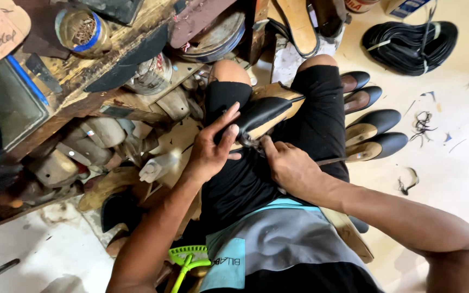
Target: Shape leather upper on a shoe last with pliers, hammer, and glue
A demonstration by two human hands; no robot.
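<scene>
Shoe (264, 114), black upper stretched over a tan wooden last, lies across the person's lap between the knees, toe pointing away from the body. Left hand (213, 146) presses on the near end of the shoe, fingers spread and curled over the upper, gripping it. Right hand (289, 165) is closed around a slim tool (329, 160) just right of the shoe's heel end; the tool tip meets the shoe at the lower edge, though the exact contact point is hidden by the fingers. Right of the shoe, on the floor beside the right knee, stands a row of black shoes (373, 125) on lasts. Left of the shoe, a cluttered wooden bench (82, 76) carries a tin of nails (82, 31). Far beyond the row, a coil of black cord (408, 43) lies on the floor.
</scene>
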